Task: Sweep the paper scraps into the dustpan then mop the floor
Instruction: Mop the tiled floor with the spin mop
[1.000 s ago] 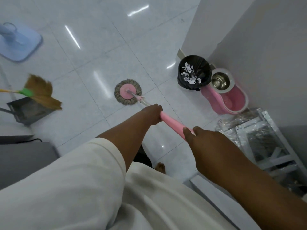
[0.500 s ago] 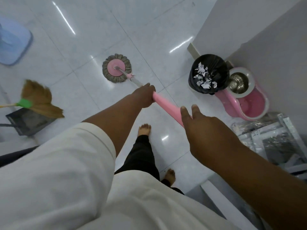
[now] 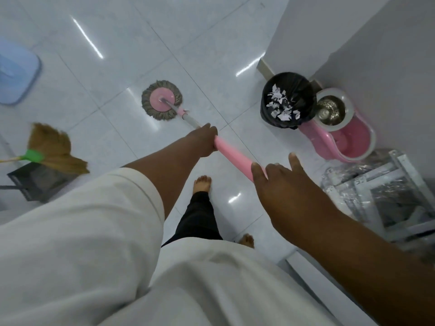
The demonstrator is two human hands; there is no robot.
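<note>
A round mop head (image 3: 162, 100), pink disc with a grey fringe, lies flat on the white tile floor (image 3: 131, 31). Its pink handle (image 3: 233, 154) slants back toward me. My left hand (image 3: 204, 140) grips the handle where the pink sleeve begins. My right hand (image 3: 280, 182) holds the handle's near end, thumb across it and index finger sticking out straight; the other fingers are hidden. White paper scraps (image 3: 281, 105) lie in the black-lined bin (image 3: 303, 90) at the right. A straw broom (image 3: 55, 149) rests on the dark dustpan (image 3: 38, 182) at the left.
A pink mop bucket (image 3: 353, 140) with a steel spinner stands beside the bin against the white wall (image 3: 376, 43). A plastic-wrapped metal frame (image 3: 386, 194) lies at the right. A blue lid-like object (image 3: 16, 78) sits far left. My bare feet (image 3: 202, 183) stand below the handle.
The mop head slid away from me across the tiles, then slightly back right. My right index finger lifted off the handle and now points forward. The view shifted, showing my feet.
</note>
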